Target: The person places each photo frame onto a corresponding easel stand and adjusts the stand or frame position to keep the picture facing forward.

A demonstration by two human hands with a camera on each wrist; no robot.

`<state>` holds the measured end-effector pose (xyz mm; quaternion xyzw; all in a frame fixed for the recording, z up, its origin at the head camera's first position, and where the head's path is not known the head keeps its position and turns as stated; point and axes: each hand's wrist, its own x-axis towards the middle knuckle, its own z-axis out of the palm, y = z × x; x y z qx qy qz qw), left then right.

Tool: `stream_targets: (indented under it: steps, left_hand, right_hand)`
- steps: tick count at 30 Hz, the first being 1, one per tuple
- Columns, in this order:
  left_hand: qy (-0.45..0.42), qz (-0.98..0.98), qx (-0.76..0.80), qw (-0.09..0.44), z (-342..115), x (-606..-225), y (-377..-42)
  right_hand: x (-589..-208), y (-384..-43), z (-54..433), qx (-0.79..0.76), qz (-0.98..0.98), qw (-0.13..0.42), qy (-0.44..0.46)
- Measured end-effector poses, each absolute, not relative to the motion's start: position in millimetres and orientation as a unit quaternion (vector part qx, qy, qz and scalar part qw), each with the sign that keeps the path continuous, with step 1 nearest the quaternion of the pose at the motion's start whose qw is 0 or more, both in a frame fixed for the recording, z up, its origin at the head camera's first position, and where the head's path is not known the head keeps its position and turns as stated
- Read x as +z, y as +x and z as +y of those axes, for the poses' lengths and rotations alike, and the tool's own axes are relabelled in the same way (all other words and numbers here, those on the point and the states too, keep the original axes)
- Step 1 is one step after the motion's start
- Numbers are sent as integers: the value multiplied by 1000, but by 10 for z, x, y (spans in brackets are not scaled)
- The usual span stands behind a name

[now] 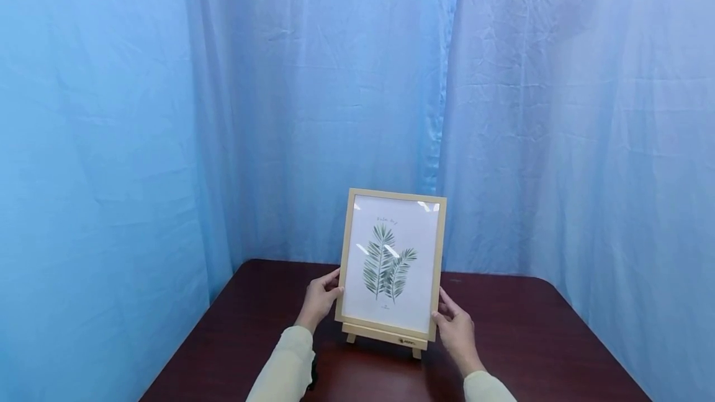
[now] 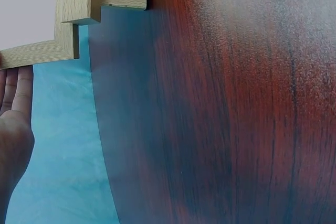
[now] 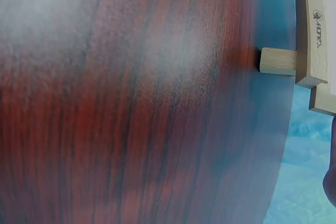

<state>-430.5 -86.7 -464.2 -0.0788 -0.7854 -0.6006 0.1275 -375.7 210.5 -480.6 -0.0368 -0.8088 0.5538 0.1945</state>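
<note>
A picture frame (image 1: 341, 265) with a light wooden border and a print of green palm leaves rests on a small wooden easel (image 1: 380, 334). It leans back, its lower edge at the easel's ledge. My left hand (image 1: 319, 298) grips the frame's left side, thumb in front and fingers behind. On the opposite side my right hand (image 1: 457, 330) holds the frame's lower right edge the same way. In the left wrist view the left hand's fingers (image 2: 22, 93) reach behind the border. Only a sliver of the right hand (image 3: 331, 182) shows in the right wrist view.
The easel's short feet (image 1: 416, 353) stand on a dark reddish-brown table (image 1: 519, 327) with rounded far corners. Light blue curtains (image 1: 335, 110) hang behind the table and along both sides. Ceiling lights reflect in the frame's glazing.
</note>
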Motion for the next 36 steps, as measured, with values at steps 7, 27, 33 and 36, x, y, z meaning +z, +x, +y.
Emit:
stream_targets:
  steps: [7, 27, 33, 36]
  left_hand:
    - [-80, -786, -597, 139, -891, -4645, -4281]
    - [-76, -787, -599, 127, -834, -4649, -4221]
    - [-80, -788, -597, 129, -840, -4663, -4213]
    - [-80, -787, -598, 128, -838, -4663, -4210]
  right_hand:
    - [-4774, -3769, 2121, 557, -810, 181, -13]
    - [-4754, -3862, 2260, 535, -827, 169, -9]
    - [-4775, -3870, 2258, 536, -827, 167, -14]
    - [-4786, -3869, 2251, 538, -826, 164, -17]
